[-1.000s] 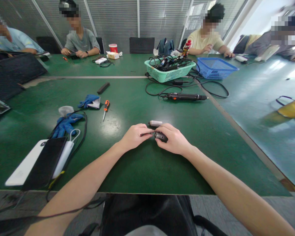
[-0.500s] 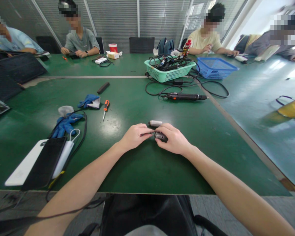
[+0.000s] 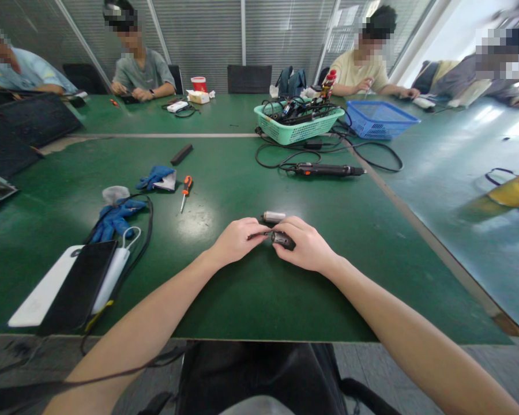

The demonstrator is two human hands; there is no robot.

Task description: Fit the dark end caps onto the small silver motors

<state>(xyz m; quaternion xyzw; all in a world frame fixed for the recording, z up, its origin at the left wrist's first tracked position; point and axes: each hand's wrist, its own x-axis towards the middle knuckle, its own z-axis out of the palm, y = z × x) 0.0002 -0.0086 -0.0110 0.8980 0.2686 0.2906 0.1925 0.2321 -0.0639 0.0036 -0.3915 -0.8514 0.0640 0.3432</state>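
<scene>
Dark cylinder (image 3: 282,240) with a greyish metallic sheen, clamped in curled fingers of right hand (image 3: 306,244), just this side of smooth silvery cylinder (image 3: 274,217) on glossy green tabletop (image 3: 268,300); thin dark strip (image 3: 256,234) pinched in fingertips of left hand (image 3: 237,241).

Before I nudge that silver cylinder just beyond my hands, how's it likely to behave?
The silver cylinder would probably roll if pushed sideways, since it looks rounded and lies on its side on the flat green tabletop. Its metallic sheen suggests it's stiff and perhaps heavy for its size. That smooth-looking surface might feel a little slippery.
</scene>
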